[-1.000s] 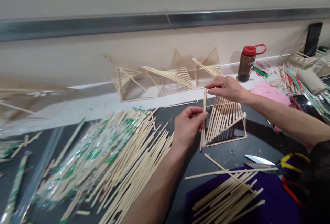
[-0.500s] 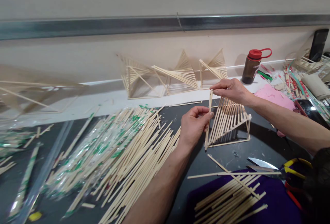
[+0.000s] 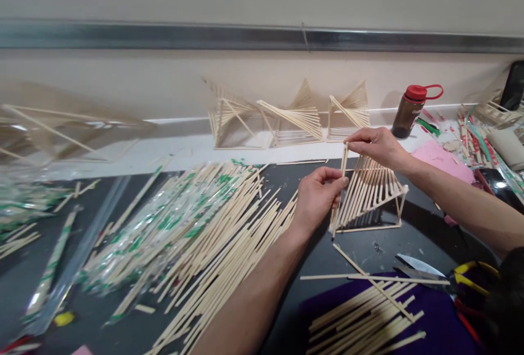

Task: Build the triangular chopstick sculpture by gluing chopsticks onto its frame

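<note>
A small frame of wooden chopsticks (image 3: 362, 183), with a slanted fan of sticks across it, stands on the dark table at centre right. My left hand (image 3: 318, 194) pinches an upright chopstick (image 3: 344, 161) along the frame's left side, thumb and index finger about halfway up. At the top of that same stick, the thumb and fingertips of my right hand (image 3: 379, 148) close on the corner. Whether the stick is fixed to the frame cannot be made out. Below the frame, loose chopsticks (image 3: 360, 311) lie on a purple cloth (image 3: 440, 308).
Scissors (image 3: 421, 268) lie open near the right forearm. Many chopsticks (image 3: 233, 251), some in plastic wrappers (image 3: 176, 218), cover the table's left. Finished-looking stick frames (image 3: 289, 120) line the white ledge beside a red-capped bottle (image 3: 409, 112). Pink sheet (image 3: 442, 158) and scraps lie at right.
The view has swung a little left, so everything sits farther right in it. Both hands keep their pinch on the upright chopstick; its lower end has shifted slightly against the frame.
</note>
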`<state>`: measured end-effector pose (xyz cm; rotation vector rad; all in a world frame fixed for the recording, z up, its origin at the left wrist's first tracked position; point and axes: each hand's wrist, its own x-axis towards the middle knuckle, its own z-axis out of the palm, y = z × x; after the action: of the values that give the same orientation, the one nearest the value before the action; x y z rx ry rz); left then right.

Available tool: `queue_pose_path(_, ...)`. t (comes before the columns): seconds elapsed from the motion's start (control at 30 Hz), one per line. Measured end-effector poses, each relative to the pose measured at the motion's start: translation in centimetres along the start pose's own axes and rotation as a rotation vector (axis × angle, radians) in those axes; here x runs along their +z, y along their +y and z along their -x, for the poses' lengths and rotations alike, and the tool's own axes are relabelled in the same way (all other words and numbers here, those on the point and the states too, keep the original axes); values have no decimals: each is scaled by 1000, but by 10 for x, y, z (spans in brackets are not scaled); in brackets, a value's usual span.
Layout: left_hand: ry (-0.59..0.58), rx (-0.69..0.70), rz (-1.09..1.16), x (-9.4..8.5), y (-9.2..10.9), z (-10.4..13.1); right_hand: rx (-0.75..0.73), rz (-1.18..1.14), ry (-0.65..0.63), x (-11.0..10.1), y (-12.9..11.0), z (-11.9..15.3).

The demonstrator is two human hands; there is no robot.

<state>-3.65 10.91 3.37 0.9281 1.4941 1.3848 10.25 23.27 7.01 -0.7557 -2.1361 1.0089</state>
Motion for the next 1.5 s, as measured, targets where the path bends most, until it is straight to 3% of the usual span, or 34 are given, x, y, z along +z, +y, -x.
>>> queue_pose_path(0.63,-4,-27,55,2,-2,-2,-32,65,2,-2,-4,2)
queue_pose_path(0.87,-12,5,57,1,-4,-2,82,-77,-79,-8,5,4)
queue_pose_path(1.13,-29,-3,57,1,-3,-2,-39,-44,-60,-5,7,2)
queue_pose_path(1.5,-20,15,3,1,-3,-3,-15,-30,-22,-3,7,1)
